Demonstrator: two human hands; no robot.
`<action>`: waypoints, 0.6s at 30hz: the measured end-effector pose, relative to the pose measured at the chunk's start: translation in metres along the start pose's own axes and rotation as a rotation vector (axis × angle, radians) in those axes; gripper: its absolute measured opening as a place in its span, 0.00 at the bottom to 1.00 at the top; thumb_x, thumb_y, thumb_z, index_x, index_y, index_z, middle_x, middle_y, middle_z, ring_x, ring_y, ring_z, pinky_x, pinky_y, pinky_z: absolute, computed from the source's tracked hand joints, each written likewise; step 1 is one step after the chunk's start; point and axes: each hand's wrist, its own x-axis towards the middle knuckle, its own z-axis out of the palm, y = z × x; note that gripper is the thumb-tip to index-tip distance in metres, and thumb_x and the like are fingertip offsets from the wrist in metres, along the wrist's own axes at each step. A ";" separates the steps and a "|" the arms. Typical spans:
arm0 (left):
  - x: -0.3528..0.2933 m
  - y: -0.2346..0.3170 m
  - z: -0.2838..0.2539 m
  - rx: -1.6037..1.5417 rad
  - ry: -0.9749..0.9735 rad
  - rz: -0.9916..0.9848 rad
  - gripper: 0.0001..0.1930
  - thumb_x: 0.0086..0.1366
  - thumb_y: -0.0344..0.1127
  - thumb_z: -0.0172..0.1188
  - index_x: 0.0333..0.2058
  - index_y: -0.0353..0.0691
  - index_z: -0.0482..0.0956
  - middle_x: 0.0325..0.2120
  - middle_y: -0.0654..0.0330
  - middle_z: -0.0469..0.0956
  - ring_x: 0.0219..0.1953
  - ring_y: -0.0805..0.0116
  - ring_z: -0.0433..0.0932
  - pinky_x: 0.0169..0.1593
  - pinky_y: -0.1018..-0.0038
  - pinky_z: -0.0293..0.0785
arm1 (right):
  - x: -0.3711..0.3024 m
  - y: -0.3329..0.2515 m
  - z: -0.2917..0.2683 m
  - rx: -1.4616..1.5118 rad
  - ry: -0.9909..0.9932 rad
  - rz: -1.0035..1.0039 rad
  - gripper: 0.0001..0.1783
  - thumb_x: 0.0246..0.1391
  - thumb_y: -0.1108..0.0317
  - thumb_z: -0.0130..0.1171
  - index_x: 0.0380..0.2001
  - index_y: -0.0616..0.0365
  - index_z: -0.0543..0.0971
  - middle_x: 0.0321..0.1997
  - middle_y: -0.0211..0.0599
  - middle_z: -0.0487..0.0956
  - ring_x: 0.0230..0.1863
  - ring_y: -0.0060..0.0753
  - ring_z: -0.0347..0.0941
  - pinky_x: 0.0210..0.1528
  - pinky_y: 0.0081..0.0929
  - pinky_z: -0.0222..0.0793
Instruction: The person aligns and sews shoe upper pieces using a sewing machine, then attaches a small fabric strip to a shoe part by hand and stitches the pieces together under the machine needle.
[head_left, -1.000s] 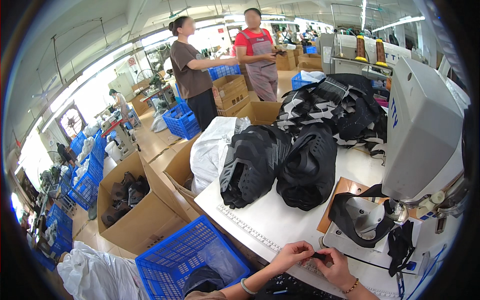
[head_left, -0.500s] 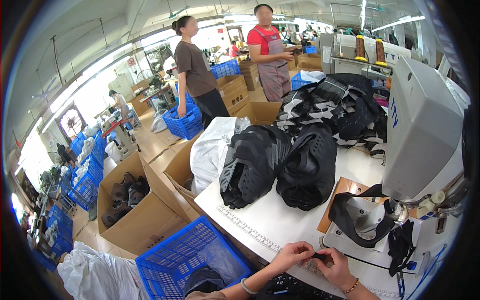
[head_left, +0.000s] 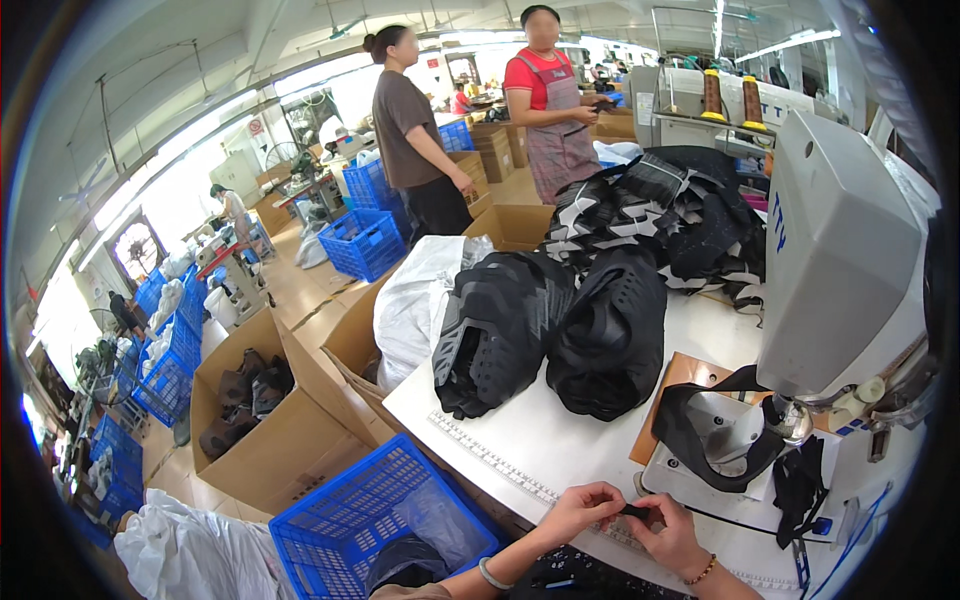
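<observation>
At the table's front edge, my left hand (head_left: 583,508) and my right hand (head_left: 668,530) face each other, both with fingers pinched. Between their fingertips is a small black piece (head_left: 634,511), perhaps fabric; its exact kind is too small to make out. Just beyond my right hand, a black looped shoe upper (head_left: 690,450) hangs at the work point of a grey sewing machine (head_left: 835,260). Two bundles of black shoe uppers, the left bundle (head_left: 497,330) and the right bundle (head_left: 606,345), lie on the white table (head_left: 520,440) farther off.
A heap of black and grey pieces (head_left: 690,220) covers the table's back. Left of the table stand a blue basket (head_left: 330,530), a cardboard box (head_left: 300,420) of dark pieces and a white sack (head_left: 415,310). Two people stand beyond, near another blue basket (head_left: 362,245). Black scraps (head_left: 802,490) lie at right.
The person in the brown shirt has shifted right, away from the blue basket on the floor, and no longer touches it. My hands stay pinched on the small black piece, nearly unmoved.
</observation>
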 end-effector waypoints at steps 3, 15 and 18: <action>-0.001 0.002 0.001 0.023 0.001 -0.009 0.06 0.59 0.29 0.55 0.32 0.32 0.73 0.24 0.63 0.72 0.25 0.78 0.69 0.29 0.82 0.66 | -0.001 0.005 -0.003 0.016 -0.021 0.030 0.14 0.43 0.73 0.63 0.33 0.61 0.70 0.22 0.30 0.73 0.21 0.15 0.69 0.23 0.14 0.64; -0.002 0.002 0.001 0.021 0.015 -0.006 0.06 0.59 0.30 0.55 0.32 0.32 0.73 0.23 0.63 0.72 0.25 0.78 0.69 0.29 0.82 0.65 | 0.000 0.009 -0.003 0.088 -0.059 0.065 0.15 0.44 0.70 0.63 0.34 0.61 0.70 0.22 0.29 0.72 0.22 0.14 0.67 0.24 0.14 0.64; -0.002 0.003 0.002 0.014 0.007 0.014 0.07 0.59 0.30 0.55 0.32 0.32 0.73 0.23 0.63 0.72 0.25 0.78 0.69 0.29 0.83 0.65 | -0.001 0.017 -0.001 0.206 -0.071 0.111 0.14 0.45 0.71 0.61 0.34 0.61 0.69 0.24 0.29 0.72 0.22 0.14 0.68 0.25 0.13 0.64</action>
